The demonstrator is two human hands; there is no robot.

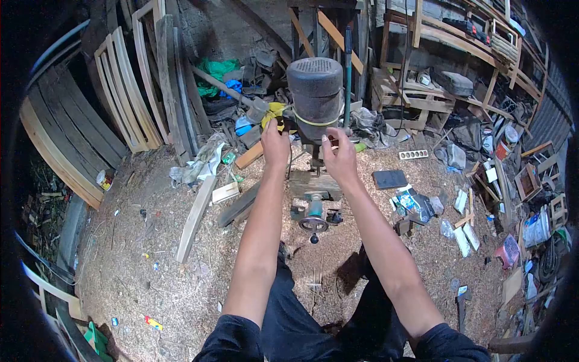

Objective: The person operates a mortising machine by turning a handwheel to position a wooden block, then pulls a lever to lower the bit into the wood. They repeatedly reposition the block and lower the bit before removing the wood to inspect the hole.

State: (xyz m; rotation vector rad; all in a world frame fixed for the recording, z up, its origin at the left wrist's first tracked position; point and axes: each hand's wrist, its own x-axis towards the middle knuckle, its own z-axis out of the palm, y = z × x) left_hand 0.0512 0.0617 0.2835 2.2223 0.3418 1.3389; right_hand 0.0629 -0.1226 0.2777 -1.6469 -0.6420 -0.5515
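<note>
In front of me stands a drill-press-like machine with a dark motor housing (315,90) and a yellow band (319,123) around its lower part. My left hand (275,145) is raised at the housing's left side, its fingers curled in; what they hold, if anything, is hidden. At the right side, my right hand (340,157) is close to the housing, thumb and fingers bent but apart, with nothing plainly in them. Below, a wooden block (313,183) sits under the drill spindle. A vise with a round handwheel (313,224) is in front of the block.
Curved wooden frames (123,90) lean at the left. A wooden strip (196,218) and a dark board (239,205) lie on the sawdust-covered floor. To the right are a power strip (413,155), a dark flat box (389,178) and a wooden bench (416,99).
</note>
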